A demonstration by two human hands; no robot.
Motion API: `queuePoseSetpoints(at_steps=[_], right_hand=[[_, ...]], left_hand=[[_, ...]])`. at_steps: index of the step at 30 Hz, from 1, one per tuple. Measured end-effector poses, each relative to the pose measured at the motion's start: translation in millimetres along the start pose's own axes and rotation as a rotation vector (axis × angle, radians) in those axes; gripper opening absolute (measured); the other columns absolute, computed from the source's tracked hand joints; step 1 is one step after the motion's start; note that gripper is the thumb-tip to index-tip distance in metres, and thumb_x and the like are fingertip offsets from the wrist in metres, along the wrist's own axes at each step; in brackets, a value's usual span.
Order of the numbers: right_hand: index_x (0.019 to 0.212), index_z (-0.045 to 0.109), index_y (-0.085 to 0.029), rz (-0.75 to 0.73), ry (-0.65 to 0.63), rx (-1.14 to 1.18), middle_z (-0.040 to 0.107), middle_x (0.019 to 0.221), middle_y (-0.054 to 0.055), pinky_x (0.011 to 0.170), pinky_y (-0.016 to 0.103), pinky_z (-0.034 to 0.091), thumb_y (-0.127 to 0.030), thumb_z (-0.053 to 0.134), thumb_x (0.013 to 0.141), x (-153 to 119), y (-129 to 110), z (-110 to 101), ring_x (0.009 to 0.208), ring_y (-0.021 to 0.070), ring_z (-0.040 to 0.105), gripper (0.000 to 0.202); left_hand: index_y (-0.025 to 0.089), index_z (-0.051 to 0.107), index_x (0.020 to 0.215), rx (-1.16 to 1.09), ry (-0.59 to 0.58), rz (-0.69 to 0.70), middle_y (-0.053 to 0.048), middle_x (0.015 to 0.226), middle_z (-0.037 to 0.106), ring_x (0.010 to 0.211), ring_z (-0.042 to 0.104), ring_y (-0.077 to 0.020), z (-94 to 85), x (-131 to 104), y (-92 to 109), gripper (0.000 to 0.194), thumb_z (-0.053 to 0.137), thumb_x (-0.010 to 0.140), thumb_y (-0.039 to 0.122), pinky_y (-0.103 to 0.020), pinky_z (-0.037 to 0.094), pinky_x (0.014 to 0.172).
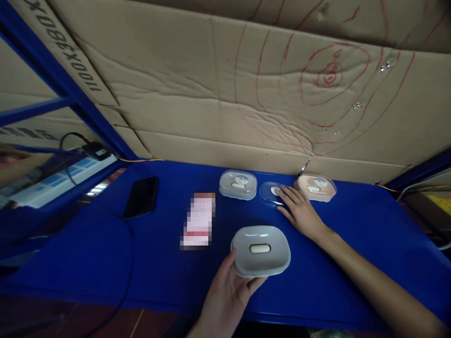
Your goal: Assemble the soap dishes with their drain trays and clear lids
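Note:
My left hand holds a grey soap dish, a rounded oblong tray, tilted toward me, its thumb on the left rim and its fingers underneath. A cream oblong piece sits in the dish's middle. My right hand rests with fingers spread over the right part of a clear lid, which lies on the blue table and bears a round white sticker. Left of that lid stands a grey soap dish under a clear cover. A pink covered soap dish stands just behind my right hand.
A black phone lies on the left of the blue table. Nearer the middle is a pixelated pink-and-white item. Cardboard walls the back. A dark cable hangs at left, near a power strip.

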State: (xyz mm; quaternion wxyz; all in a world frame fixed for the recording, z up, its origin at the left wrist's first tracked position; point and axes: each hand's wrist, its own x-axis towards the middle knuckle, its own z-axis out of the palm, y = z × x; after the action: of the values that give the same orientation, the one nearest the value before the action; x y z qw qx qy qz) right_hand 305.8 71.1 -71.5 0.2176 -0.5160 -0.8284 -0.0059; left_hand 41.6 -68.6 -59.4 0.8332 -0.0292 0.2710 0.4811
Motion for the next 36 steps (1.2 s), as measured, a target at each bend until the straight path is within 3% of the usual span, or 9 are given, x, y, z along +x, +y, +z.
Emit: queuePoseSetpoints(at_steps=[3,8,11,15,22,26,29,32,36], right_hand=[[0.153,0.048,-0.025,0.039,0.036,0.040,0.055,0.152,0.013,0.118,0.058,0.042,-0.040,0.046,0.107,-12,-8,-4,0.144,0.0310,0.049,0.049],[0.157,0.039,-0.028,0.033,0.023,0.208,0.057,0.152,0.006,0.114,0.041,0.051,-0.029,0.041,0.110,-50,-57,-29,0.140,0.0197,0.055,0.047],[0.157,0.041,-0.027,-0.117,-0.054,0.261,0.051,0.157,0.006,0.118,0.045,0.047,-0.024,0.046,0.108,-67,-85,-40,0.149,0.0229,0.043,0.050],[0.158,0.041,-0.023,-0.256,-0.012,0.160,0.046,0.160,0.009,0.119,0.053,0.044,-0.017,0.049,0.106,-72,-98,-44,0.153,0.0281,0.035,0.053],[0.160,0.037,-0.022,-0.401,0.010,-0.073,0.050,0.158,0.011,0.119,0.059,0.042,-0.028,0.064,0.101,-73,-96,-39,0.150,0.0324,0.040,0.065],[0.160,0.036,-0.021,-0.426,0.013,-0.048,0.053,0.155,0.011,0.118,0.052,0.046,-0.027,0.064,0.101,-70,-90,-40,0.149,0.0297,0.042,0.066],[0.163,0.030,-0.022,-0.395,0.014,-0.040,0.052,0.156,0.011,0.118,0.047,0.048,-0.028,0.065,0.100,-64,-71,-36,0.147,0.0282,0.046,0.072],[0.164,0.024,-0.028,-0.319,0.032,-0.108,0.051,0.157,0.011,0.117,0.052,0.047,-0.026,0.062,0.102,-52,-40,-26,0.146,0.0286,0.047,0.074],[0.165,0.022,-0.030,-0.234,0.017,-0.180,0.047,0.159,0.012,0.119,0.055,0.042,-0.024,0.054,0.106,-27,-6,-11,0.150,0.0297,0.041,0.068]], left_hand=[[0.016,0.067,0.134,0.031,-0.014,0.007,-0.011,0.133,0.074,0.133,0.062,-0.0321,-0.5,2,3,0.038,0.050,0.105,0.034,-0.057,0.040,0.121],[0.014,0.066,0.135,0.037,-0.091,0.000,-0.013,0.141,0.069,0.138,0.057,-0.0333,5.7,9,7,0.041,0.050,0.105,0.038,-0.057,0.036,0.123],[0.014,0.064,0.138,0.008,-0.164,-0.028,-0.013,0.144,0.066,0.139,0.056,-0.0311,10.9,11,7,0.045,0.049,0.105,0.042,-0.054,0.033,0.125],[0.015,0.063,0.139,0.002,-0.214,-0.025,-0.013,0.146,0.064,0.139,0.056,-0.0294,13.4,9,7,0.049,0.047,0.105,0.046,-0.054,0.034,0.124],[0.018,0.069,0.133,0.056,-0.158,0.021,-0.009,0.139,0.071,0.135,0.060,-0.0286,8.8,5,9,0.045,0.046,0.105,0.046,-0.049,0.042,0.119],[0.016,0.062,0.140,0.057,-0.131,0.015,-0.011,0.141,0.069,0.137,0.058,-0.0281,12.2,6,9,0.049,0.046,0.105,0.046,-0.048,0.039,0.122],[0.015,0.046,0.153,0.052,-0.099,-0.013,-0.014,0.144,0.066,0.138,0.058,-0.0281,15.9,8,9,0.052,0.041,0.107,0.041,-0.048,0.037,0.123],[0.011,0.031,0.160,0.078,-0.078,-0.029,-0.020,0.143,0.065,0.135,0.060,-0.0308,12.4,10,9,0.059,0.040,0.108,0.037,-0.049,0.034,0.124],[0.010,0.041,0.155,0.115,-0.191,-0.026,-0.021,0.144,0.065,0.139,0.056,-0.0346,-1.6,13,5,0.059,0.050,0.103,0.037,-0.052,0.028,0.126]])
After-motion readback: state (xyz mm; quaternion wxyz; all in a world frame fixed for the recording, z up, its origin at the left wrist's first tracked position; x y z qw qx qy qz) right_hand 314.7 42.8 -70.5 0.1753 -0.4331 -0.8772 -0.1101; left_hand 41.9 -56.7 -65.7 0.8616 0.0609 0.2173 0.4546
